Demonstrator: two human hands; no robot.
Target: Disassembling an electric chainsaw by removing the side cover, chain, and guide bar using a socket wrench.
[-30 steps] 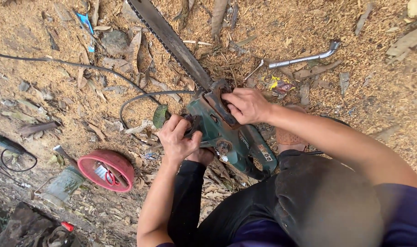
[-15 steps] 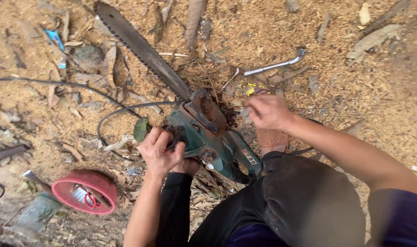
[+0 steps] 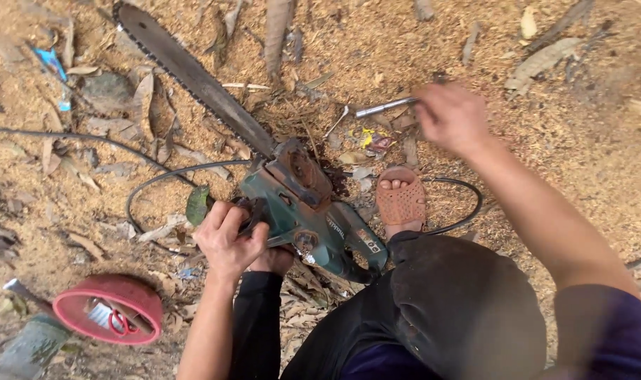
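left hand (image 3: 225, 239): I've got my fingers wrapped tight round the front handle of the green chainsaw (image 3: 299, 204)
right hand (image 3: 452, 116): way out to the side, fingers closed on the end of a metal wrench (image 3: 385, 107), kinda blurry though
chainsaw: lying on the sawdust just ahead of my knee, bar (image 3: 194, 74) pointing up-left
nearby: my sandalled foot (image 3: 400, 199) right beside the saw, red bowl (image 3: 109, 308) down left
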